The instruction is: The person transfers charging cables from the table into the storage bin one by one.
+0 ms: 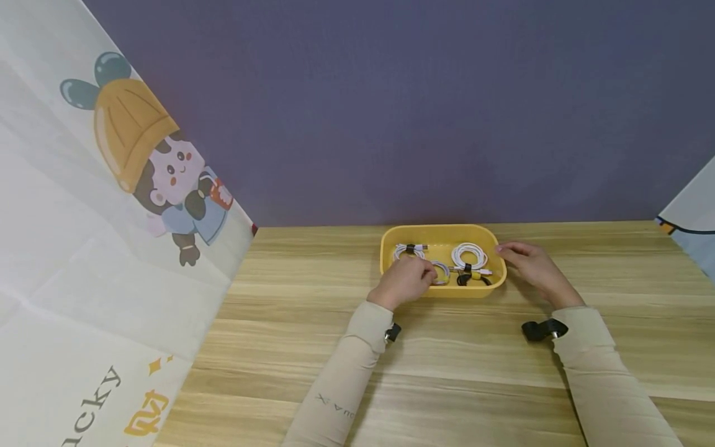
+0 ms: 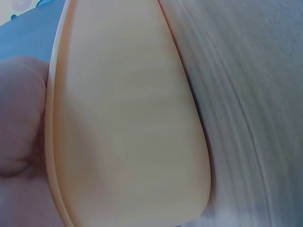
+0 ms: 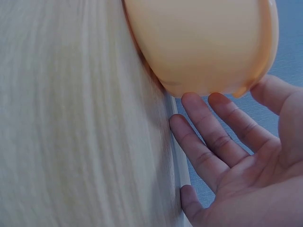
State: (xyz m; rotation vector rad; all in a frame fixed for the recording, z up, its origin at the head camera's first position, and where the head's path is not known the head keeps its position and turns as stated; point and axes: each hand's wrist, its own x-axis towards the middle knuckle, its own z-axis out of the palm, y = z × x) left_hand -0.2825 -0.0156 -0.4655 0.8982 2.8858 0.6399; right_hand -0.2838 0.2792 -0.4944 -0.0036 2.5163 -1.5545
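Observation:
A yellow plastic bin (image 1: 441, 291) stands near the back of the table and holds several coiled cables. My left hand (image 1: 403, 278) reaches over its front rim at the left, fingers bent down beside a grey coiled cable (image 1: 440, 273); whether they pinch it is hidden. Behind that hand lies a white coiled cable with a black tie (image 1: 410, 249). At the right are a larger white coiled cable (image 1: 469, 256) and a black cable with a yellow part (image 1: 473, 278). My right hand (image 3: 236, 151) touches the bin's right end, thumb at the rim, other fingers extended by the outer wall.
The wood-grain table (image 1: 475, 372) runs up to a dark blue-grey panel (image 1: 419, 112) just behind the bin. On the left hangs a white cloth (image 1: 84, 279) with a cartoon figure. A black wire (image 1: 689, 230) shows at the far right edge.

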